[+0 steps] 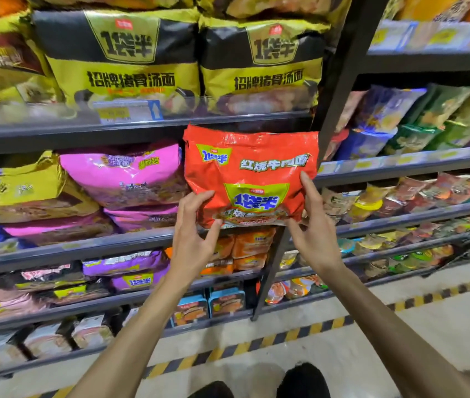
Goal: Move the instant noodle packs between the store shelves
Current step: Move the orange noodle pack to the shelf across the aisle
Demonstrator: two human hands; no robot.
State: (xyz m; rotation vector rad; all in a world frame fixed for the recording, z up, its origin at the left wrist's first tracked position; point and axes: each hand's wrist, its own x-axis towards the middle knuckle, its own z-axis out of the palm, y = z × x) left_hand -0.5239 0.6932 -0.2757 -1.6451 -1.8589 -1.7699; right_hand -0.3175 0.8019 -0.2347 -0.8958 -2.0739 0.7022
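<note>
A large red instant noodle pack (249,170) stands upright at the right end of the middle shelf (84,245), in front of the shelf opening. My left hand (192,237) touches its lower left corner, thumb on the bottom edge and fingers on its left side. My right hand (315,228) grips its lower right corner, index finger up along the right side. Pink noodle packs (124,173) lie stacked just left of it. Two black-and-yellow packs (121,58) stand on the shelf above.
A black upright post (340,90) runs just right of the red pack. Beyond it, shelves (409,165) hold snack bags and cup noodles. Lower shelves carry purple, orange and boxed noodles (130,271). Yellow-black floor tape (256,343) runs along the shelf base.
</note>
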